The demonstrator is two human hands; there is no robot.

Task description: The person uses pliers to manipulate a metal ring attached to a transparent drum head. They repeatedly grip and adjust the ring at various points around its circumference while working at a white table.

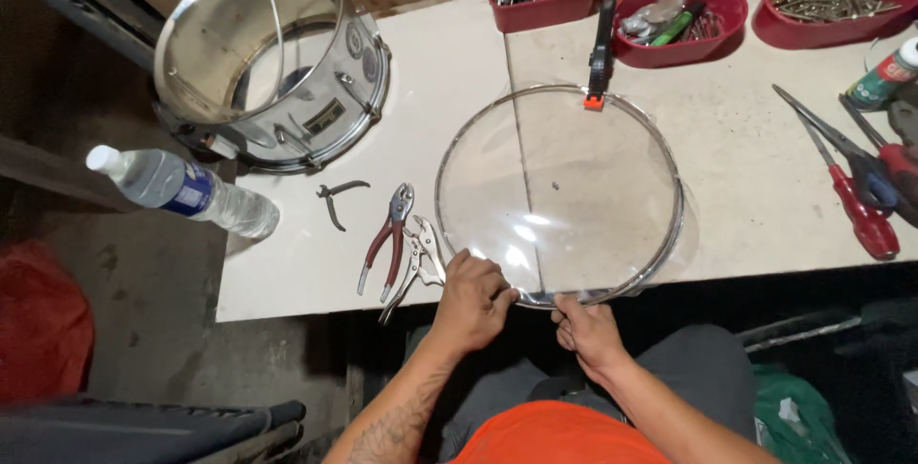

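Pinching a clear, metal-rimmed drumhead (559, 196); left hand (473, 299), right hand (585, 330) grip its edge.

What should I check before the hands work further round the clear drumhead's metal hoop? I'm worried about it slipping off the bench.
1. Both hands on the near rim: ok. The left hand and right hand pinch the round clear plastic drumhead in its metal hoop at the table edge.
2. Far rim clamped: ok. The black and orange spring clamp grips it.
3. Hoop fully supported: not ok. Its near edge overhangs the white table.
4. Tools in reach: ok. The red-handled pliers lie left of the hoop.
5. Film seated in hoop: cannot tell.
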